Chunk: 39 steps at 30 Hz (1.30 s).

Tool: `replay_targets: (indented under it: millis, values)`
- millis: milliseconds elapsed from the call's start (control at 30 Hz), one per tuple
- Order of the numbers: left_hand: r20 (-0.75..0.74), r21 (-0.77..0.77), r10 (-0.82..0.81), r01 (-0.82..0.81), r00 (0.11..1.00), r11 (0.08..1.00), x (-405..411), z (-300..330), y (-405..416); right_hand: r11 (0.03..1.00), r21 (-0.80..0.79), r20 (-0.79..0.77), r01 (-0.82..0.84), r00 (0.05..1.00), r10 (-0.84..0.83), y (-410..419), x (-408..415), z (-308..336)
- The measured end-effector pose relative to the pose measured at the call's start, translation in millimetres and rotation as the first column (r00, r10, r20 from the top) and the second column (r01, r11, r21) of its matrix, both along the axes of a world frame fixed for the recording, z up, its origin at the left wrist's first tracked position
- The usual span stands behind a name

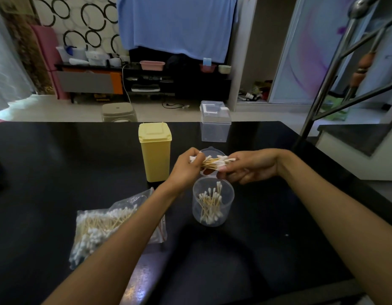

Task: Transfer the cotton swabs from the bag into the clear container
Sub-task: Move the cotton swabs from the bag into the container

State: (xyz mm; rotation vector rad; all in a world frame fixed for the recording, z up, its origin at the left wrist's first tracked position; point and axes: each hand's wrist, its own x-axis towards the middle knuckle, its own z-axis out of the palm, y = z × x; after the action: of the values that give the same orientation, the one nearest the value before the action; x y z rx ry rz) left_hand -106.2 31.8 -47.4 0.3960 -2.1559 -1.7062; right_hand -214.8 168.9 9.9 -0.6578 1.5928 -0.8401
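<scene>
A bundle of wooden-stemmed cotton swabs (pixel 213 162) lies level between my two hands, just above and behind the round clear container (pixel 213 203). My left hand (pixel 186 167) grips one end of the bundle and my right hand (pixel 247 166) pinches the other end. The container stands open on the black table (pixel 278 227), with several swabs standing inside it. Its hinged lid (pixel 211 151) is tipped back behind the bundle. The clear plastic bag (pixel 102 225), still holding many swabs, lies flat on the table at my left, partly under my left forearm.
A closed yellow bin-shaped box (pixel 155 150) stands just left of my hands. A clear rectangular box with a lid (pixel 215 122) sits at the table's far edge. A metal stair rail (pixel 336 69) rises at the right. A stool (pixel 119 112) stands beyond the table.
</scene>
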Motion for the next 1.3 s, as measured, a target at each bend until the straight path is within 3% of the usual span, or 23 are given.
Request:
replay_targets:
  millis: [267, 467, 600, 733, 800, 967, 1133, 1200, 1300]
  values:
    - [-0.018, -0.002, 0.139, -0.139, 0.990, 0.990, 3, -1, -8, 0.959, -0.073, -0.016, 0.273, 0.961, -0.275, 15, 8, 4]
    - [-0.163, -0.059, 0.195, -0.207, 0.967, 0.977, 10, -6, -4, 0.822, -0.334, -0.199, 0.462, 0.818, -0.540, 23, 31, -14]
    - [-0.205, -0.076, 0.160, -0.178, 0.966, 0.981, 15, -5, 5, 0.812, -0.414, -0.412, 0.411, 0.711, -0.570, 16, 41, -15]
    - [-0.228, -0.088, 0.144, -0.168, 0.963, 0.982, 17, -5, 9, 0.869, -0.445, -0.664, 0.217, 0.571, -0.483, 13, 43, -10]
    - [-0.222, -0.084, 0.150, -0.172, 0.963, 0.981, 17, -5, 10, 0.886, -0.444, -0.712, 0.132, 0.548, -0.439, 14, 41, -8]
    - [-0.201, -0.037, 0.177, -0.188, 0.963, 0.981, 16, -3, 13, 0.817, -0.516, -0.563, 0.257, 0.617, -0.549, 18, 35, -14]
    - [-0.208, -0.025, 0.165, -0.174, 0.964, 0.985, 13, -4, 20, 0.732, -0.512, -0.156, 0.450, 0.789, -0.594, 13, 44, -25]
    - [-0.220, -0.052, 0.190, -0.206, 0.957, 0.977, 10, -6, 24, 0.682, -0.516, -0.062, 0.519, 0.771, -0.633, 6, 51, -30]
    - [-0.227, -0.117, 0.242, -0.273, 0.943, 0.955, 7, -7, 31, 0.514, -0.521, 0.178, 0.681, 0.676, -0.715, -5, 61, -38]
